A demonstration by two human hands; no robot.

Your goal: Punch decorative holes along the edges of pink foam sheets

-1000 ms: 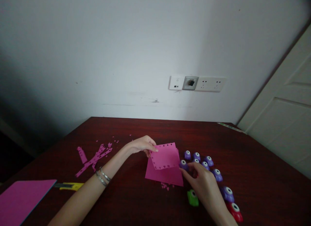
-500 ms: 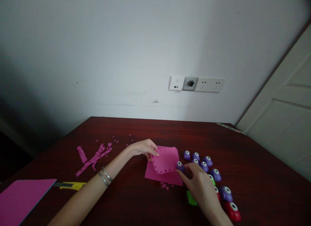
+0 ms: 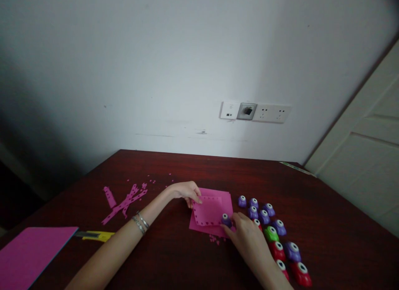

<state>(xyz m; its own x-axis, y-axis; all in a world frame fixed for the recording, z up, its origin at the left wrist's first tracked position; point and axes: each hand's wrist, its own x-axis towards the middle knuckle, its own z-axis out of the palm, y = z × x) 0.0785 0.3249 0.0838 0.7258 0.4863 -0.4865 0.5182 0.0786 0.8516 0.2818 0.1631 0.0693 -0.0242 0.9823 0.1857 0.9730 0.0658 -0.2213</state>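
My left hand (image 3: 188,193) pinches the left edge of a pink sheet of paper (image 3: 207,211) that has small holes punched along its borders. Under it lies more pink paper (image 3: 228,202). Between the thumb and fingers of my right hand (image 3: 247,234) is a small purple craft punch (image 3: 226,219) with a white-ringed top. The punch is at the sheet's lower right corner; whether the paper is inside its slot I cannot tell. Small pink cut-outs (image 3: 215,239) lie just below the papers.
Several purple punches (image 3: 264,216), a green punch (image 3: 271,234) and red punches (image 3: 301,274) stand in rows at the right. Punched pink strips (image 3: 124,204) lie at the left. A yellow utility knife (image 3: 98,236) rests beside a larger pink sheet (image 3: 34,252).
My right hand has moved slightly left and down with the purple punch, bringing it onto the sheet's lower right corner. My left hand still holds the sheet. The view has shifted a little.
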